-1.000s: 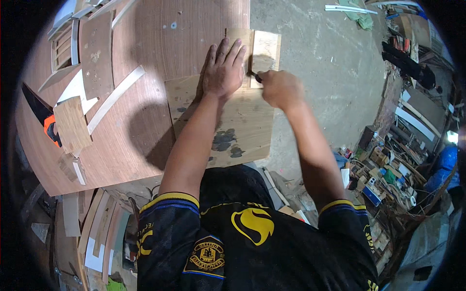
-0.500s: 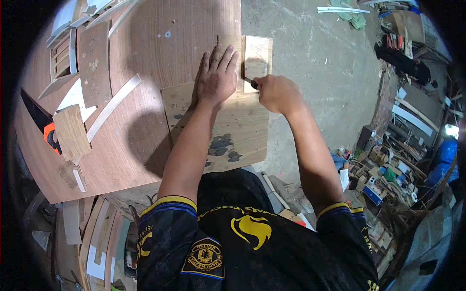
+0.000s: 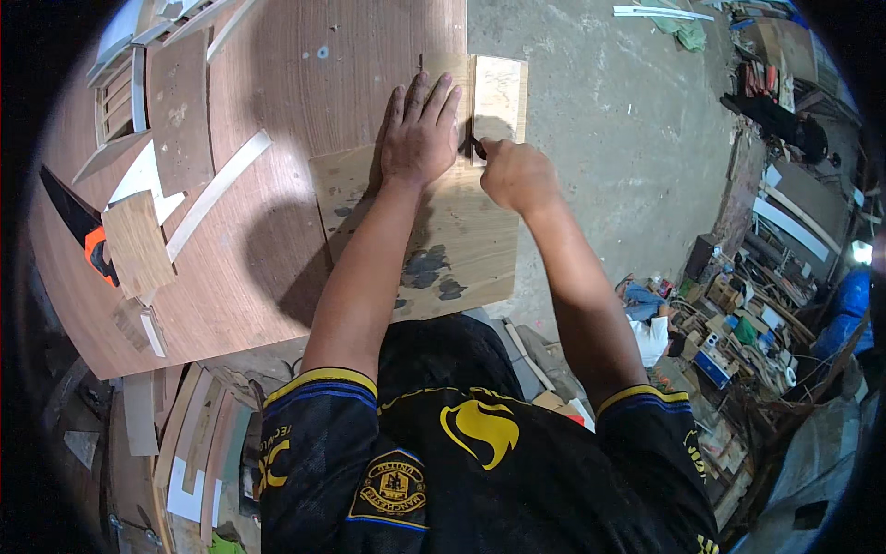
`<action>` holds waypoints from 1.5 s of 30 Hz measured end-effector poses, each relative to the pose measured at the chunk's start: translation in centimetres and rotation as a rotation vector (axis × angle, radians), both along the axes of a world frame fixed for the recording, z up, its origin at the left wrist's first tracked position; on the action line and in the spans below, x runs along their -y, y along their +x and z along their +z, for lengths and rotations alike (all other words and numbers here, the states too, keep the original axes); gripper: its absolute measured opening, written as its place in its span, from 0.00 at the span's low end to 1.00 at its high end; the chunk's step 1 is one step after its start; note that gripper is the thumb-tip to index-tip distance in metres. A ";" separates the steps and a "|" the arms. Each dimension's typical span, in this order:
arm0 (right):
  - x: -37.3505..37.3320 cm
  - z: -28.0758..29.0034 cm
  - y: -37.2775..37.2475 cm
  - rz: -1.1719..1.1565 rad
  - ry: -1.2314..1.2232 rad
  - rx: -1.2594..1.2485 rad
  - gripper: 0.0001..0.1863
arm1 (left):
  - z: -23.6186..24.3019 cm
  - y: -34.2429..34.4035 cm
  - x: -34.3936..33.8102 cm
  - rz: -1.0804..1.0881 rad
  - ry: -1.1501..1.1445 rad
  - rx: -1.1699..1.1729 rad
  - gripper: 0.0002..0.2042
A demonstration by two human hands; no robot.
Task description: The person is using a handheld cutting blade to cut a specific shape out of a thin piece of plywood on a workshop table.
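My left hand (image 3: 422, 134) lies flat with fingers spread on a thin plywood sheet (image 3: 480, 268) with dark stains. Right beside its fingertips is a pale rectangular wood piece (image 3: 496, 92), lying along the sheet's right side. My right hand (image 3: 520, 177) is closed round a small dark-handled knife (image 3: 478, 148). Most of the knife is hidden by the fist. Its dark end meets the sheet at the left edge of the pale piece, close to my left hand.
A large brown board (image 3: 277, 55) lies under the sheet. On it are a handsaw with an orange handle (image 3: 96, 249), a wood offcut (image 3: 138, 245) and a curved strip (image 3: 217, 194). Concrete floor (image 3: 618, 166) is on the right, with clutter (image 3: 738, 323) and another person (image 3: 649, 332) beyond.
My right hand has moved left and slightly toward me along the pale piece's edge, and now hides more of the knife. My left hand stays pressed flat. The whole view has shifted slightly.
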State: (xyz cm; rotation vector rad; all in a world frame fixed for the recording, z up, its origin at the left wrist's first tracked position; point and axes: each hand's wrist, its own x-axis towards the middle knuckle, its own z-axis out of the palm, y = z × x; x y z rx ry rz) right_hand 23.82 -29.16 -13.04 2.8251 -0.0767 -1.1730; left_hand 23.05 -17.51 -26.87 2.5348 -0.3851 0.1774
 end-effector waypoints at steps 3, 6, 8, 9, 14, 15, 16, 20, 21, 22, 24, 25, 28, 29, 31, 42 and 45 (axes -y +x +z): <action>0.7 2.1 2.3 0.083 0.123 -0.157 0.17 | -0.2 -0.1 0.0 0.006 -0.013 -0.038 0.27; 1.4 1.5 1.6 0.108 0.177 -0.038 0.18 | 0.4 0.0 0.3 -0.014 -0.019 -0.050 0.27; 0.8 1.0 1.3 0.109 0.119 -0.045 0.18 | 0.6 0.1 0.2 -0.026 0.046 -0.029 0.26; 0.5 1.0 1.3 0.113 0.064 -0.050 0.18 | 0.5 -0.1 0.0 -0.030 0.042 -0.026 0.26; 0.9 1.5 0.1 -0.019 0.096 -0.026 0.17 | 0.3 -0.1 0.0 0.003 0.018 -0.042 0.29; 0.6 1.2 -0.3 -0.050 0.075 -0.029 0.17 | 0.4 -0.1 0.0 -0.002 0.005 -0.034 0.29; 0.5 0.5 -0.7 -0.047 0.129 0.023 0.17 | 0.5 -0.1 0.0 -0.002 0.005 -0.036 0.29; 0.0 0.9 -0.4 -0.060 0.110 0.019 0.17 | 0.6 -0.1 -0.3 -0.013 0.023 -0.042 0.29; 1.1 0.9 -0.5 -0.052 0.104 -0.010 0.18 | 0.4 0.1 -0.2 0.006 0.041 -0.030 0.29; 1.8 0.9 -0.5 -0.046 0.099 -0.039 0.18 | 0.4 -0.1 -0.1 0.006 0.048 -0.035 0.28; 0.8 2.4 -0.5 -0.063 0.106 -0.035 0.19 | 0.2 0.0 0.2 0.005 0.061 -0.014 0.28; 0.5 3.0 -0.6 -0.080 0.110 -0.034 0.19 | 0.1 0.0 0.3 0.005 0.072 0.004 0.27; 0.7 2.5 -0.8 -0.078 0.121 0.054 0.19 | 0.2 -0.1 0.5 0.006 0.087 -0.002 0.27; 1.0 2.4 -0.5 -0.084 0.124 0.061 0.19 | 0.2 0.0 0.7 0.000 0.091 0.005 0.27; 1.8 2.3 0.2 -0.160 0.121 -0.024 0.19 | -0.1 0.1 0.9 0.032 0.121 -0.002 0.27; 0.6 0.1 -1.0 -0.053 0.044 0.010 0.18 | -0.1 0.4 1.2 0.033 0.193 0.019 0.25; 1.4 0.9 -0.6 -0.097 0.046 -0.053 0.17 | 0.0 0.3 1.2 0.036 0.189 0.013 0.24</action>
